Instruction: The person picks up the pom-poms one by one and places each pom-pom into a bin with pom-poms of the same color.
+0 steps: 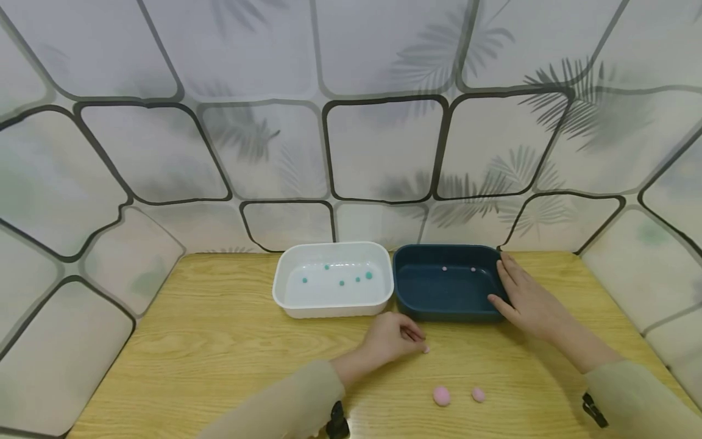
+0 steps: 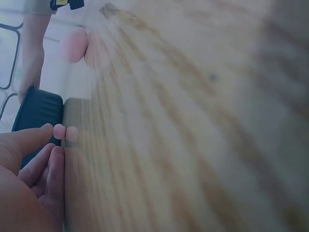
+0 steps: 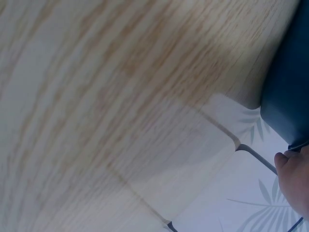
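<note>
My left hand is low over the table in front of the containers. Its thumb tip touches a tiny pink ball, with the other fingers bent just below it in the left wrist view. My right hand rests on the right side of a dark blue rectangular dish, fingers extended along the rim and thumb reaching over its edge. Two tiny pink balls lie inside this dish. Closer to me, a larger pink ball and a medium pink ball sit on the table.
A white rectangular dish stands against the blue one's left side, with several small green balls in it. Both dishes stand on a wood-grain table near its back edge, before a patterned curtain.
</note>
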Available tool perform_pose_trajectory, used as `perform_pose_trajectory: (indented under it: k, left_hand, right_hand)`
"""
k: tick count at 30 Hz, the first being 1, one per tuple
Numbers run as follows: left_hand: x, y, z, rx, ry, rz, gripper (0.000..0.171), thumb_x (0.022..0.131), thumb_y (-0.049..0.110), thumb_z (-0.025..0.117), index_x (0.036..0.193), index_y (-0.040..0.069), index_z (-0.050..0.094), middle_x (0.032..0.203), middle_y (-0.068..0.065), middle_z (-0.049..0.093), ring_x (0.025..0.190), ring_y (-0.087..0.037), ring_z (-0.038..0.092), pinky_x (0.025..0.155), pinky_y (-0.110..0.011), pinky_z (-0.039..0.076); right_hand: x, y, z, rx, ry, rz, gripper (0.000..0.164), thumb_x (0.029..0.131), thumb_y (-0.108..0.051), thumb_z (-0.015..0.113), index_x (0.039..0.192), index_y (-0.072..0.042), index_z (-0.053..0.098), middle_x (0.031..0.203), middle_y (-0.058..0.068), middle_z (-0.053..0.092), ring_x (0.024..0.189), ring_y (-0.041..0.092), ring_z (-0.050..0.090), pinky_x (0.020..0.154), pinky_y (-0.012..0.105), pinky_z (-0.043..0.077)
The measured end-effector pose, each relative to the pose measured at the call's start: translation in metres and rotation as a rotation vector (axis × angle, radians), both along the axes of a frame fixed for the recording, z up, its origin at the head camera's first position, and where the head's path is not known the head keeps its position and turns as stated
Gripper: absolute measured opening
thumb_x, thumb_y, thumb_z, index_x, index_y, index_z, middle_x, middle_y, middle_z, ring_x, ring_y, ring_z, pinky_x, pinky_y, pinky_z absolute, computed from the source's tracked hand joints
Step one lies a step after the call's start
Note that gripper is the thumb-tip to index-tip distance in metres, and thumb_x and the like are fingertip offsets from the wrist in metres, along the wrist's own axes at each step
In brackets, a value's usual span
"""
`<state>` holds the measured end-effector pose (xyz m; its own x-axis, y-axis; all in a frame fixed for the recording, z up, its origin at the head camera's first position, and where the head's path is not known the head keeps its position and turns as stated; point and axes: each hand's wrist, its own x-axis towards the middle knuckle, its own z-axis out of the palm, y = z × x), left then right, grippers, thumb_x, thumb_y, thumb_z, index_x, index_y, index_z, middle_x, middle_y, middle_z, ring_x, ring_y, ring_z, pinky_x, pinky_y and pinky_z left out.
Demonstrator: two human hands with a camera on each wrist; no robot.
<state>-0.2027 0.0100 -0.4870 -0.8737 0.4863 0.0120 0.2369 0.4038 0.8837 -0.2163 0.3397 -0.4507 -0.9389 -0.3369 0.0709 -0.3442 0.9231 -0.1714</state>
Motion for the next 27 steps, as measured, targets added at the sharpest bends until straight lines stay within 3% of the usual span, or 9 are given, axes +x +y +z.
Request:
perform_pose_trajectory:
  k: [8,19,22,27]
  left_hand:
    - [0.0043,0.0027,0.0031,-0.067,0.074,-0.002,0.012,0.081,0.011,0.092,0.088,0.007,0.083,0.082,-0.002,0.082,0.067,0.007,0.066,0.066,-0.009,0.052]
    - [0.0079,0.0075,0.0038,-0.231,0.193,-0.015,0.011,0.081,0.019,0.094,0.083,0.017,0.083,0.075,0.01,0.078,0.065,0.013,0.059,0.065,-0.006,0.046]
    - [0.0075,0.007,0.0034,-0.22,0.193,-0.022,0.01,0.082,0.019,0.093,0.083,0.016,0.083,0.074,0.009,0.078,0.064,0.012,0.058,0.065,-0.006,0.045]
    - [0.0051,0.0033,0.0033,-0.123,0.147,-0.042,0.006,0.084,0.013,0.09,0.085,0.011,0.084,0.078,0.001,0.08,0.065,0.011,0.059,0.065,-0.007,0.049]
  right_hand:
    - [-0.0006,0.0008,-0.0003,0.008,0.007,0.002,0.089,0.11,-0.045,0.055,0.163,0.016,0.018,0.172,0.037,0.012,0.16,0.054,0.016,0.123,0.069,0.03]
    - [0.0002,0.0033,-0.005,0.0,0.018,0.011,0.088,0.11,-0.043,0.054,0.162,0.017,0.017,0.172,0.038,0.011,0.161,0.054,0.015,0.123,0.07,0.029]
    - [0.0009,0.0025,-0.0048,-0.007,0.028,0.013,0.087,0.11,-0.043,0.055,0.162,0.017,0.018,0.172,0.039,0.012,0.16,0.054,0.015,0.123,0.07,0.029]
    - [0.0004,0.0014,-0.0035,-0.006,0.043,0.015,0.087,0.11,-0.043,0.056,0.162,0.017,0.02,0.171,0.039,0.014,0.16,0.054,0.017,0.123,0.069,0.03]
